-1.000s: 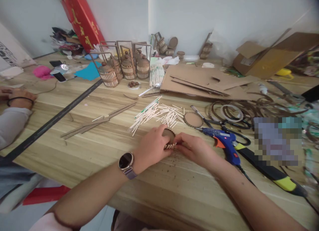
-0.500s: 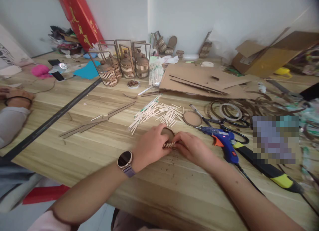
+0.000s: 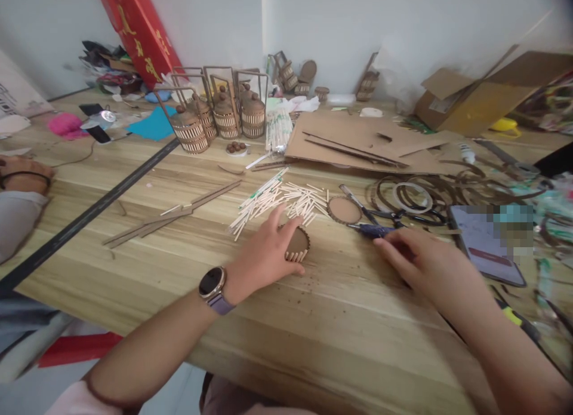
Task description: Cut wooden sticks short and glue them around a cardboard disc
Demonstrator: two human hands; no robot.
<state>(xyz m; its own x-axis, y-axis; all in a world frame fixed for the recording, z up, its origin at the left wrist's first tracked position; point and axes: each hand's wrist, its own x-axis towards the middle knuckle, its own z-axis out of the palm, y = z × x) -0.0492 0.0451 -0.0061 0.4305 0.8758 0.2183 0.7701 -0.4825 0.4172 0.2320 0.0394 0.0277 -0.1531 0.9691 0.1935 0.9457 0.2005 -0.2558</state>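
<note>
My left hand (image 3: 262,251), with a watch on its wrist, has its fingers spread around the near brown disc (image 3: 296,239). The disc has a ridged rim, and several short pale sticks (image 3: 296,256) stand along its near edge. My right hand (image 3: 430,263) is curled over the blue glue gun (image 3: 373,230), covering its handle and trigger; the nozzle points left. A second brown disc with a ridged rim (image 3: 344,210) lies flat just left of the nozzle. Beyond my left hand is a loose pile of cut pale sticks (image 3: 307,199).
Small lidded baskets with tall handles (image 3: 190,131) stand at the back left. Cardboard sheets (image 3: 349,134) lie at the back, brown strip coils (image 3: 447,191) and a phone (image 3: 483,242) to the right. Another person's hand (image 3: 24,173) rests at the left edge.
My right hand has left the disc's rim and moved right onto the glue gun. My left hand has loosened, its fingers now spread, showing more of the disc and sticks.
</note>
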